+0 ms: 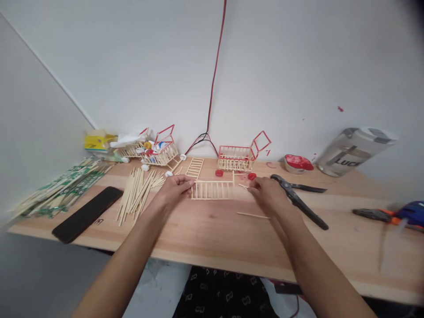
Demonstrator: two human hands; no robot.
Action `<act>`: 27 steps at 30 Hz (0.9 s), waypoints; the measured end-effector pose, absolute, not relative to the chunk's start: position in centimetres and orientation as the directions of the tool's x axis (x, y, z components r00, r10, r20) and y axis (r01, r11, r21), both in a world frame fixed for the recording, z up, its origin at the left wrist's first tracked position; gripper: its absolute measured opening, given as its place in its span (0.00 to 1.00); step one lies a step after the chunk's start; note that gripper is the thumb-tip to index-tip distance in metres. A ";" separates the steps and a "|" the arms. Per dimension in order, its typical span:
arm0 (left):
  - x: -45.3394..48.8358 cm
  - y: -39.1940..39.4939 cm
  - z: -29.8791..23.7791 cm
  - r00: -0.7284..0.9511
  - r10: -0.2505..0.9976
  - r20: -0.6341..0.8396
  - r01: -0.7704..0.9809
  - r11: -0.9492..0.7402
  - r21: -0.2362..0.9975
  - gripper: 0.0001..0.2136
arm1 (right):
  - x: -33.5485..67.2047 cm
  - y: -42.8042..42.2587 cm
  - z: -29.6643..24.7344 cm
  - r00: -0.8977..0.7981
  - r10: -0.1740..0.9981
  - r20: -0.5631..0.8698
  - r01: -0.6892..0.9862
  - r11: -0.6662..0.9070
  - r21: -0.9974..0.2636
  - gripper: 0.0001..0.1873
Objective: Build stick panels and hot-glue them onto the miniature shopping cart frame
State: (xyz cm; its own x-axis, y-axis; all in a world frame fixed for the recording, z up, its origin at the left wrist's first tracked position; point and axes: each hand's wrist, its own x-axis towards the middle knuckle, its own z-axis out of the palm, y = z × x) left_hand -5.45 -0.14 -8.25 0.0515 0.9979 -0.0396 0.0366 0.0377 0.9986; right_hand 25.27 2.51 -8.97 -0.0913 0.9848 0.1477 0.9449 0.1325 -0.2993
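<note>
My left hand (175,187) pinches the left end of a ladder-like frame (212,198) made of thin wooden sticks, with several crossbars between two long rails. The frame lies low over the table. My right hand (268,194) is closed, fingertips together, at the end of some short stick pieces (243,186); whether it grips one is hidden. A longer loose stick (252,215) lies below that hand. Behind the frame stands a small stick-built shopping cart (235,164) with red edges and red wheels. A second ladder-like panel (194,168) rests flat behind my left hand.
Loose sticks (132,196), a black phone-like slab (86,214) and packaged chopsticks (66,187) lie left. More carts (162,154) stand behind. To the right are black-handled cutters (304,205), a red paint dish (298,163), a clear container (354,152) and pliers (374,215).
</note>
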 end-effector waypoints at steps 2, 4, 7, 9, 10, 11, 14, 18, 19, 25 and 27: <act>-5.2 -0.3 -8.6 0.077 0.996 -0.055 0.018 0.053 0.998 0.18 | 25.2 2.3 -8.7 -0.084 0.991 0.106 0.946 0.112 -0.304 0.08; -5.0 -0.3 -9.1 0.088 0.994 -0.059 0.001 0.059 0.998 0.18 | 25.0 2.2 -8.5 -0.070 0.995 0.069 0.947 0.088 -0.308 0.08; -4.7 -0.4 -9.5 0.097 0.993 -0.062 -0.002 0.063 0.998 0.18 | 24.9 2.2 -8.5 -0.059 0.997 0.055 0.954 0.072 -0.291 0.09; -4.6 -0.5 -9.6 0.103 0.993 -0.061 0.003 0.061 0.998 0.17 | 24.8 2.3 -8.6 -0.046 0.997 0.055 0.959 0.060 -0.277 0.10; -4.5 -0.5 -9.7 0.109 0.992 -0.063 0.008 0.062 0.998 0.17 | 24.9 2.3 -8.7 -0.034 0.998 0.061 0.960 0.050 -0.276 0.10; -4.4 -0.5 -9.7 0.116 0.991 -0.062 0.011 0.061 0.998 0.17 | 24.9 2.4 -8.7 -0.018 0.997 0.074 0.959 0.039 -0.280 0.11; -4.1 -0.5 -9.7 0.115 0.992 -0.047 0.011 0.046 0.999 0.16 | 25.3 2.6 -8.9 0.023 0.987 0.159 0.936 0.034 -0.350 0.12; -3.6 -0.5 -9.6 0.038 0.998 0.046 0.007 -0.046 0.999 0.13 | 25.8 3.0 -9.2 -0.017 0.957 0.289 0.848 0.168 -0.503 0.11; -3.4 -0.6 -9.4 0.015 0.997 0.074 0.022 -0.074 0.997 0.13 | 25.9 3.1 -9.2 -0.031 0.951 0.309 0.829 0.196 -0.523 0.12; -2.7 -1.3 -8.6 -0.100 0.967 0.232 0.192 -0.210 0.959 0.08 | 26.2 3.5 -9.4 -0.107 0.948 0.300 0.757 0.274 -0.593 0.16; -2.6 -1.4 -8.4 -0.116 0.960 0.255 0.221 -0.225 0.949 0.07 | 26.1 3.6 -9.4 -0.129 0.952 0.278 0.724 0.282 -0.629 0.16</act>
State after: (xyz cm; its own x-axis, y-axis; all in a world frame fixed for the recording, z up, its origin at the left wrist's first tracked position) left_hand -2.57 -1.41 -8.44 -0.1159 0.9600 0.2548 0.2213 -0.2251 0.9489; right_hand 26.07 3.56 -9.41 -0.1293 0.9518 0.2780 0.7242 0.2822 -0.6293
